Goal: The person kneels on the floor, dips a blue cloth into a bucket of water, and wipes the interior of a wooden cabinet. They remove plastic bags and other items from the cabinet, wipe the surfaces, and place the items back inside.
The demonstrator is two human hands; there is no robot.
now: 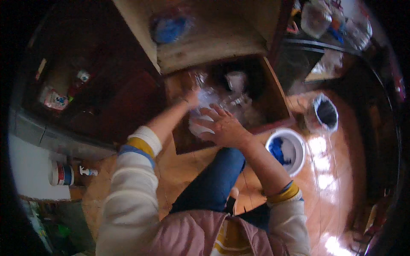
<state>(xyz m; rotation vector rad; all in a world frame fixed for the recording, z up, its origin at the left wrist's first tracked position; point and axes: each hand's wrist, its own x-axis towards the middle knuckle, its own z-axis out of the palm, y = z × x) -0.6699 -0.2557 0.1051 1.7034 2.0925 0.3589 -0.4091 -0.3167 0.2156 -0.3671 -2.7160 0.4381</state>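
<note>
Both my hands reach into an open wooden drawer [278, 96] that holds clear and whitish containers. My left hand [193, 97] is blurred, its fingers beside or on a translucent plastic item [207, 95]; its grip is hidden by blur. Fingers spread, my right hand [221, 124] lies over a white rounded container [199, 125] near the drawer's front left corner. Whether it grips that container is unclear. Farther back in the drawer stands a whitish cup-like container [236, 80]. Blurred clear items [238, 101] lie to the right of my hands.
Above the drawer is an open wooden compartment [211, 54] with a blue item [170, 30]. On the tiled floor to the right stand a white bucket [301, 152] holding something blue and a lined bin [334, 120]. A spray bottle [89, 172] and a tub [61, 174] are at the left.
</note>
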